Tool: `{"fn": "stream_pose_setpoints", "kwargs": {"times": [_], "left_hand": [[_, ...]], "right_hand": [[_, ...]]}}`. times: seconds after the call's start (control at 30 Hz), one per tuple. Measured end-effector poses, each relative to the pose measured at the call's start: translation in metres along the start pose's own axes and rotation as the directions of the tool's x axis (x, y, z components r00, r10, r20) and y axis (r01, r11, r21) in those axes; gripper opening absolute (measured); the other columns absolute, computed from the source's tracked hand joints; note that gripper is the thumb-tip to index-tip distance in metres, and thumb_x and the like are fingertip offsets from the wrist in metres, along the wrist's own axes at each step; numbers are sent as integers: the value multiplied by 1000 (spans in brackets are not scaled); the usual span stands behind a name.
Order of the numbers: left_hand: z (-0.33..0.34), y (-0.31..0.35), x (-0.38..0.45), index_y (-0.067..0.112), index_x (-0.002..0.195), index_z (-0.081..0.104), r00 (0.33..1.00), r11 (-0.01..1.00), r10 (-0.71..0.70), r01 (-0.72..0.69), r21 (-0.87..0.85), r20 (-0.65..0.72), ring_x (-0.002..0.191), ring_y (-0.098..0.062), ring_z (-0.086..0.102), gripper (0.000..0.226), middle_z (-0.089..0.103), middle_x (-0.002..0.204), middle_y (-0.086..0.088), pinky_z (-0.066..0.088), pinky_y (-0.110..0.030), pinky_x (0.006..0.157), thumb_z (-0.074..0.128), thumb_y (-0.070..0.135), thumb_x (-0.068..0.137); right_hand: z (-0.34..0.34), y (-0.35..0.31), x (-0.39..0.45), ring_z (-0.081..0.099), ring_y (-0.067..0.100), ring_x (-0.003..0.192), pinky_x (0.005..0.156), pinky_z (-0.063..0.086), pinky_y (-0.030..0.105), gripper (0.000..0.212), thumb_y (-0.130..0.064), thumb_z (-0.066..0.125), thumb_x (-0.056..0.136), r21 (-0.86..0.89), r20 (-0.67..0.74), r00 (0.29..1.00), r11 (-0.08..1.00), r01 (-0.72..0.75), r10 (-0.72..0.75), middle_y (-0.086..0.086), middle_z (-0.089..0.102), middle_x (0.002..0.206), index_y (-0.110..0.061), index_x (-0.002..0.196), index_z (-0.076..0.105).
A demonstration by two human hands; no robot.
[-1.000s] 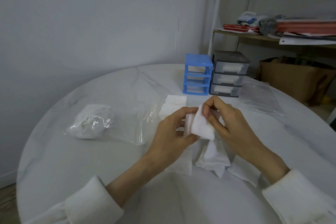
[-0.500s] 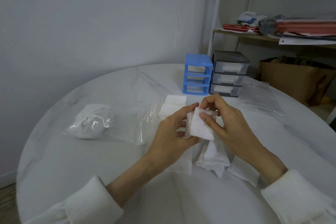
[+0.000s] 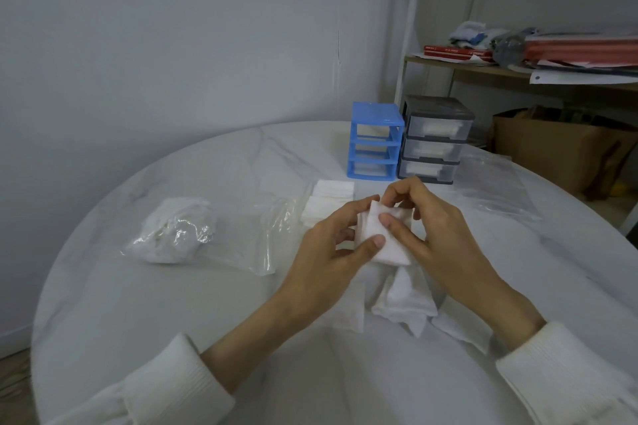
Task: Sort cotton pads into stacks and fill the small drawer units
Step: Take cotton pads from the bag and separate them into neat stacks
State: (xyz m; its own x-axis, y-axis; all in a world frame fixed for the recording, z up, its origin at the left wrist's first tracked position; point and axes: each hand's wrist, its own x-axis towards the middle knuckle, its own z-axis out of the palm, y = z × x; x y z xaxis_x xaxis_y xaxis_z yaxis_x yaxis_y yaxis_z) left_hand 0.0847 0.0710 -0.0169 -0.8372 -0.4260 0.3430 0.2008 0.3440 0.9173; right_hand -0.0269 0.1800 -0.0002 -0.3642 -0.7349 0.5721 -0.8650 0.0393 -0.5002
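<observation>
Centrally, held pads: a small stack of white cotton pads [image 3: 386,238] is held above the surface, between both hands.
Left hand: the left hand [image 3: 331,248] grasps the stack from its left side, thumb pressed on the front face near the lower edge, fingers curled behind it.
Right hand: the right hand [image 3: 431,228] grasps the same stack from the right, thumb on the front face, index finger curled over the top edge.
Sleeves: both wrists come out of white knitted sleeves [image 3: 165,386] at the bottom of the view.
Sorted stacks: two neat stacks of pads [image 3: 328,200] lie on the surface just beyond the left hand, one behind the other.
Loose pads: a rumpled heap of white pads [image 3: 404,300] lies on the surface beneath the hands.
Blue drawer unit: a blue three-tier unit [image 3: 374,141] stands at the far side of the surface; I cannot tell what its drawers hold.
Grey drawer unit: a grey unit [image 3: 435,138] with three clear drawers stands touching or just beside the blue one, on its right; white shapes show through the drawer fronts.
Bags: a clear plastic bag [image 3: 179,231] with white contents lies to the left; another flat clear bag [image 3: 497,183] lies to the right of the grey unit.
Surface: round, white, marble-patterned surface [image 3: 172,304].
</observation>
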Motion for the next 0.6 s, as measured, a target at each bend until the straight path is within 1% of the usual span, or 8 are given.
{"fn": "stream_pose_setpoints", "kwargs": {"times": [0.1,0.2,0.3,0.37,0.43,0.53,0.6], "left_hand": [[-1,-1,0,22,125,57,1000,1000,5,-5,8,1,97,-12,64,39,65,109,5,51,-18,79,59,6,90],[0,-2,1,28,123,54,1000,1000,13,-13,11,-22,102,-11,61,38,62,117,9,50,-18,83,57,7,91],[-1,-3,2,26,128,52,999,1000,6,-7,-4,-51,108,-16,59,38,60,120,3,51,-28,93,54,9,93],[-3,-3,2,21,129,52,997,999,13,-17,-44,-75,107,-20,60,39,61,119,-2,51,-34,93,52,5,94],[-3,-3,2,21,129,51,995,996,26,-34,-81,-100,104,-19,61,40,62,117,-5,52,-35,91,49,2,94],[-4,0,1,32,125,46,992,987,46,-63,-145,-120,94,-13,63,44,63,112,-8,52,-25,79,46,-1,95],[-5,2,0,30,115,38,989,980,52,-77,-184,-135,84,-9,63,39,63,107,-9,50,-20,72,43,-4,95]], "right_hand": [[2,0,0,48,-9,88,77,29,-3,26,-23,58,89,6,-21,1000,1000,-13,13,-26,47,92,-40,88,38],[2,2,0,46,-7,93,78,29,-3,27,-21,60,89,21,-75,997,1000,-10,12,-22,50,93,-39,88,39],[3,5,1,44,-5,97,77,30,-3,26,-21,59,89,13,-108,994,1000,-16,17,-19,50,96,-38,88,40],[4,5,1,45,-6,99,79,32,-2,25,-20,61,89,55,-103,994,998,-25,30,-17,51,101,-36,90,42],[5,5,1,46,-9,102,83,34,-1,24,-21,62,87,131,-84,995,990,-47,58,-19,52,106,-34,93,43],[5,3,1,49,-8,106,86,39,2,23,-24,61,87,238,-55,991,965,-106,122,-21,52,111,-33,96,42],[4,1,1,54,-6,101,82,44,5,23,-25,60,87,287,-45,984,946,-152,171,-21,52,112,-33,95,40]]}}
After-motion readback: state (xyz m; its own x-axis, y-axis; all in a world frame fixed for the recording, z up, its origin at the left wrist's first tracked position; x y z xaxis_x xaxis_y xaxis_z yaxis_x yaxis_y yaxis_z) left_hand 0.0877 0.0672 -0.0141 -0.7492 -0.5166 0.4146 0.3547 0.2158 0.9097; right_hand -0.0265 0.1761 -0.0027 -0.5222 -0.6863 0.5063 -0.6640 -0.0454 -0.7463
